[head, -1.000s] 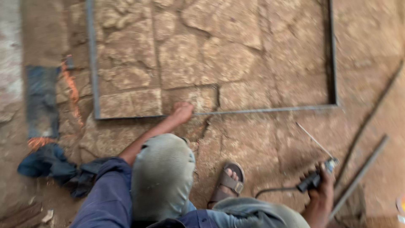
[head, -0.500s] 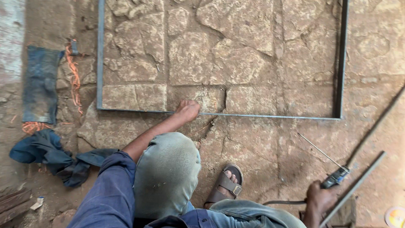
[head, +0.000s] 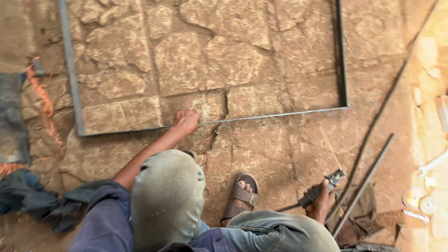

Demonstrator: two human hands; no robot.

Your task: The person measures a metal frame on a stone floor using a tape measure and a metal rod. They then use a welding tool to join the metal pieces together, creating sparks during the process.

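A rectangular frame of thin grey steel bar point(head: 275, 114) lies flat on the cracked stone floor. My left hand point(head: 185, 122) rests on the frame's near bar, fingers curled over it. My right hand point(head: 320, 201) is low at the right and grips a welding electrode holder point(head: 326, 184) with a thin rod point(head: 331, 148) sticking up and away from it. A black cable trails left from the holder. My knees in pale worn jeans fill the bottom of the view, and my sandalled foot point(head: 240, 196) stands between them.
A long steel bar point(head: 364, 184) lies diagonally at the right, with a thin rod point(head: 387, 102) beyond it. Dark blue cloth point(head: 32, 200) is bunched at the lower left, with an orange cord point(head: 44, 105) above it. Small round discs point(head: 415, 198) sit at the right edge.
The view has shifted so the frame sits higher and more to the left. My left hand stays on the near bar. My right hand with the holder has moved a little leftward, toward my foot.
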